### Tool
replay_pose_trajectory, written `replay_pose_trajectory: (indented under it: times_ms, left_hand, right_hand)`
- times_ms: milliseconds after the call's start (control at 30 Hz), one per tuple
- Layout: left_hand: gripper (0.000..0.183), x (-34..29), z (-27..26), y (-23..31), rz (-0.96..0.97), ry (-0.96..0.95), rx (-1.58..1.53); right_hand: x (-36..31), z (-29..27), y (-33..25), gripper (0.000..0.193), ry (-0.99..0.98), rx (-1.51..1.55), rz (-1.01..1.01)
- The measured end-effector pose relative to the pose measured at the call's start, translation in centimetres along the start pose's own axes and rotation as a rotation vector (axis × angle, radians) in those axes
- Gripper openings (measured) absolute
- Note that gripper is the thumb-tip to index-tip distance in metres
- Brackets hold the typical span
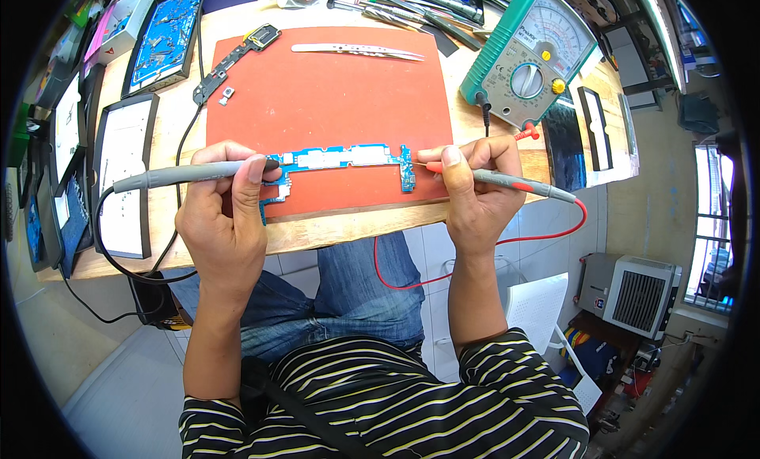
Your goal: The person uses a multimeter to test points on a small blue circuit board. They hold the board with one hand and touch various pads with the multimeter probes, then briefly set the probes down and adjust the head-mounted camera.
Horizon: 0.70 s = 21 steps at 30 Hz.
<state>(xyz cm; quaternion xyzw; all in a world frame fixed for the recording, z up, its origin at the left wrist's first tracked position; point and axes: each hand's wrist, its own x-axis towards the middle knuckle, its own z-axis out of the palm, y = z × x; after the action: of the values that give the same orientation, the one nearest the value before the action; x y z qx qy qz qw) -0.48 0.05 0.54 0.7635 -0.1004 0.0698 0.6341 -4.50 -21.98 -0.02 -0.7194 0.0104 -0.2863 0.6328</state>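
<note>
Pale wooden worktop (317, 232) in a tiled room, partly covered by an orange-red rectangular mat (324, 103); places are given relative to the narrow blue circuit board with pale rectangular shields (344, 157), which lies on the mat's near part. Its long axis runs left to right, between the person's hands. Its left end passes partly behind the left hand (223, 210), the nearer of the two; its right end, a short crosswise section, stands just beside the right hand (481, 191). From the left grip, therefore, the board extends rightward; from the right grip, leftward. The governing relation appears to be that of each probe tip to its own end of the board.

Left grip: thumb and fingers pinching a slim grey probe with a black collar (176, 174), directed rightward. Right grip: thumb and fingers pinching a slim grey probe with red bands (507, 181), directed leftward. Whether either metal point touches the board cannot be told.

Outward, beyond the board and on the mat: slender silver tweezers (356, 51). Beyond its left end: a dark elongated phone part (236, 66), with a small silvery component (226, 96) beside it. Beyond its right end, off the mat: a green-cased grey analogue multimeter (526, 79). Well left of the board: a white-lined black tray (123, 174).
</note>
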Motion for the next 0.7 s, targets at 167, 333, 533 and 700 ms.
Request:
replay_pose_trajectory:
  times_ms: [167,333,533,700]
  left_hand:
    - [0.016,0.07,-0.05,-0.10,0.018,-0.006,-0.012]
    - [0.017,0.02,-0.07,-0.10,0.008,-0.002,0.007]
    - [0.016,0.03,0.00,-0.10,0.015,0.005,0.005]
    - [0.015,0.03,-0.06,-0.05,0.025,-0.010,0.000]
  right_hand:
    - [-0.03,0.10,-0.11,0.022,0.022,-0.003,0.004]
    - [0.01,0.06,-0.18,0.022,0.014,-0.015,0.000]
    - [0.00,0.20,-0.13,0.021,0.024,0.003,0.031]
    - [0.06,0.28,-0.17,0.021,0.029,0.018,0.024]
